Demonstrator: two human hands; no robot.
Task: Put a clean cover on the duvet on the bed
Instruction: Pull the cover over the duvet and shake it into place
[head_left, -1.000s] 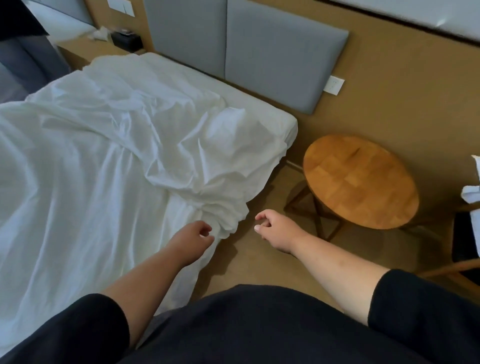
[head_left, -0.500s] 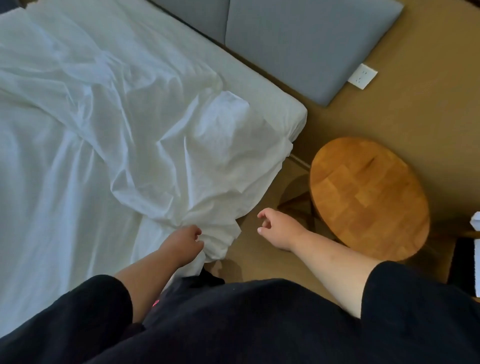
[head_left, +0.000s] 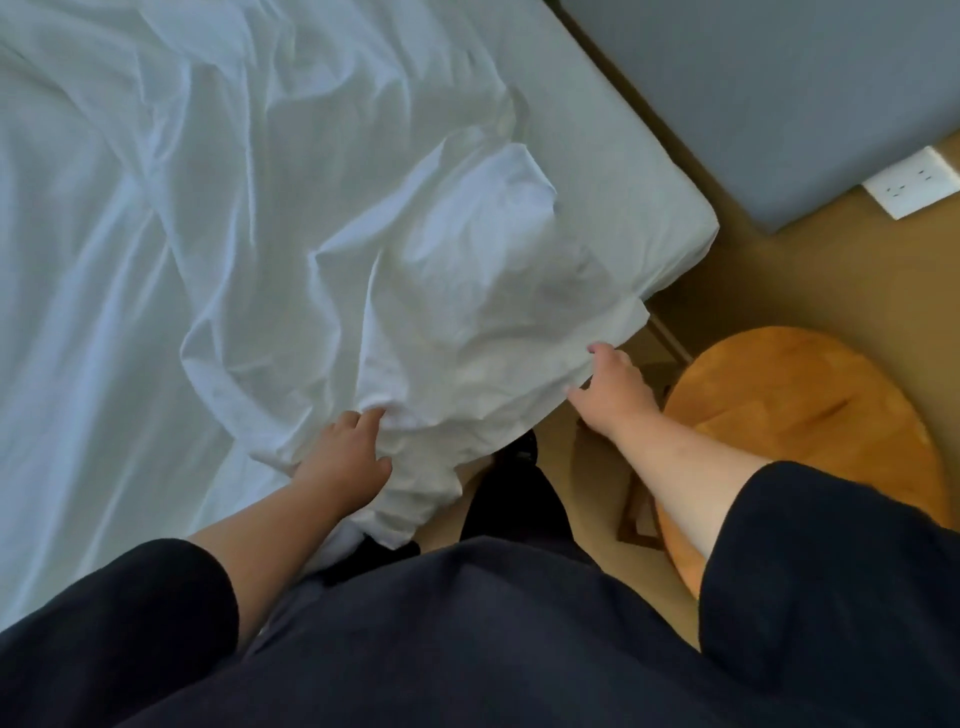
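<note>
Two hands at bed's near edge. Left hand (head_left: 345, 457) grips a bunched fold of white cover (head_left: 415, 322), fingers curled into cloth. Right hand (head_left: 615, 387) reaches cover's hanging corner, thumb & fingers at its hem; grip unclear. Cover lies crumpled across bed (head_left: 623, 171), corner draping off beside round wooden table (head_left: 810, 415).

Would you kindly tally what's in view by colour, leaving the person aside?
White: 2, duvet cover and wall socket
Grey: 1, headboard panel
Wood brown: 1, round table
Total: 4
</note>
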